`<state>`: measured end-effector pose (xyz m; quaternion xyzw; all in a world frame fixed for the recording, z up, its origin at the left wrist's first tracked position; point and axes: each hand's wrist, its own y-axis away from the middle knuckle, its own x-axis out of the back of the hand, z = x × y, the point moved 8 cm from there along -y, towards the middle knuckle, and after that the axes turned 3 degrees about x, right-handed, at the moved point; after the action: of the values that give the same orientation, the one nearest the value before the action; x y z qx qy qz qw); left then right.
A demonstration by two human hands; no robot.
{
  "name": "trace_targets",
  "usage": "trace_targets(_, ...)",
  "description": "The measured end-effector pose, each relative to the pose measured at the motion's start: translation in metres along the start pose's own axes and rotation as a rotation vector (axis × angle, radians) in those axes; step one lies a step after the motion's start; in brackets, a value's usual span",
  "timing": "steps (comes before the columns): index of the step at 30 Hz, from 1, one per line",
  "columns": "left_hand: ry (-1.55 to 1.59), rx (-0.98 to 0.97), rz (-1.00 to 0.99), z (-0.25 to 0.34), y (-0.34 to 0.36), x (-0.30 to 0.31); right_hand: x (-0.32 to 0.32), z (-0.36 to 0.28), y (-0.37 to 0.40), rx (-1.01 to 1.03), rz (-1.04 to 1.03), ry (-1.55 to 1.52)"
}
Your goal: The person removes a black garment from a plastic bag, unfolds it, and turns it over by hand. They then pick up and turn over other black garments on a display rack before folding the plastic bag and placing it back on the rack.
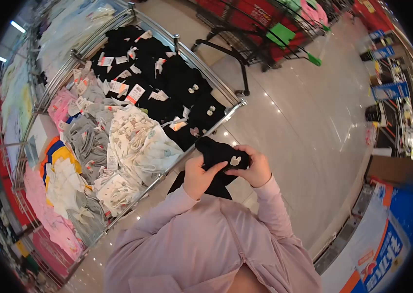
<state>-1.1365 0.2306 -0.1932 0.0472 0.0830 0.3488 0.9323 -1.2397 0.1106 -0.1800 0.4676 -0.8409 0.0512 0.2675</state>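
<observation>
A folded black garment (216, 152) with a small pale mouse-head-shaped patch is held up in front of my body. My left hand (200, 175) grips its left side, with the thumb lying across the cloth. My right hand (255, 167) holds the right side, its fingers bent round the edge beside the patch. Just beyond my hands is a metal-railed display bin (165, 173). Black garments (167, 78) with white tags fill its far part. White printed garments (138, 136) and grey ones (87, 141) are heaped nearer to me.
Pink clothes (45, 205) lie at the bin's left end, near more racks. A shopping cart (265, 34) with green parts stands on the tiled floor (309, 127) ahead. Shelves with blue labels (389, 91) and a large blue and white package (387, 244) are on the right.
</observation>
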Motion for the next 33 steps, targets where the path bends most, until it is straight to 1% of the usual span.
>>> trace_targets(1,-0.014,-0.014,0.081,-0.001,-0.008,0.011,-0.002,-0.004,-0.018,0.029,-0.028,0.038)
trace_targets(2,-0.19,-0.102,0.17,-0.003,-0.013,0.024,-0.004,-0.009,-0.038,0.059,-0.06,0.079)
trace_targets(3,-0.252,-0.193,0.303,0.008,-0.019,0.035,-0.005,-0.011,-0.058,0.088,-0.095,0.121)
trace_targets(4,-0.316,-0.276,0.434,0.025,-0.026,0.044,-0.015,-0.002,-0.077,0.038,-0.211,0.087)
trace_targets(6,-0.47,-0.404,0.558,0.046,-0.041,0.059,-0.027,-0.023,-0.115,0.339,-0.253,-0.003)
trace_targets(7,-0.559,-0.444,0.547,0.052,-0.051,0.067,-0.032,-0.036,-0.134,0.496,-0.273,-0.055)
trace_targets(8,-0.302,-0.36,0.494,0.029,-0.069,0.081,-0.042,-0.042,-0.154,0.551,-0.379,-0.109)
trace_targets(9,-0.275,-0.282,0.405,0.009,-0.082,0.091,-0.053,-0.048,-0.169,0.6,-0.478,-0.167)
trace_targets(10,-0.012,-0.157,0.499,-0.008,-0.09,0.102,-0.068,-0.049,-0.185,0.464,-0.61,-0.496)
trace_targets(11,0.258,-0.037,0.583,-0.025,-0.096,0.109,-0.088,-0.035,-0.199,0.167,-0.736,-0.624)
trace_targets(12,0.274,-0.066,0.543,-0.025,-0.106,0.114,-0.101,-0.026,-0.208,0.034,-0.78,-0.704)
trace_targets(13,0.26,-0.058,0.56,-0.029,-0.114,0.119,-0.115,-0.017,-0.214,-0.107,-0.817,-0.78)
trace_targets(14,0.25,-0.045,0.576,-0.034,-0.122,0.122,-0.122,-0.022,-0.218,0.0,-0.797,-0.81)
trace_targets(15,0.242,-0.028,0.593,-0.041,-0.126,0.125,-0.133,-0.016,-0.221,0.11,-0.826,-0.764)
trace_targets(17,0.244,-0.025,0.611,-0.059,-0.131,0.129,-0.151,0.016,-0.225,0.049,-0.747,-0.772)
trace_targets(18,0.247,-0.02,0.622,-0.065,-0.13,0.13,-0.156,0.024,-0.228,0.007,-0.768,-0.76)
trace_targets(20,0.312,0.074,0.65,-0.085,-0.128,0.131,-0.161,0.042,-0.228,-0.086,-0.806,-0.732)
trace_targets(21,0.346,0.119,0.658,-0.092,-0.127,0.131,-0.163,0.049,-0.228,-0.157,-0.82,-0.768)
trace_targets(22,0.377,0.136,0.634,-0.096,-0.128,0.128,-0.163,0.055,-0.229,-0.217,-0.82,-0.802)
trace_targets(23,0.318,0.134,0.611,-0.094,-0.126,0.125,-0.161,0.06,-0.228,-0.276,-0.819,-0.833)
trace_targets(25,0.2,0.128,0.564,-0.091,-0.115,0.121,-0.154,0.061,-0.224,-0.233,-0.861,-0.789)
trace_targets(26,0.21,0.165,0.566,-0.093,-0.106,0.12,-0.151,0.061,-0.22,-0.211,-0.882,-0.77)
trace_targets(29,0.118,0.388,0.641,-0.137,-0.073,0.141,-0.135,0.082,-0.219,-0.23,-0.835,-0.725)
trace_targets(30,-0.076,0.426,0.663,-0.143,-0.069,0.152,-0.125,0.096,-0.223,-0.302,-0.798,-0.764)
trace_targets(31,-0.227,0.384,0.608,-0.135,-0.078,0.151,-0.109,0.088,-0.229,-0.381,-0.748,-0.817)
trace_targets(33,-0.525,0.302,0.479,-0.12,-0.101,0.14,-0.082,0.084,-0.241,-0.41,-0.641,-0.95)
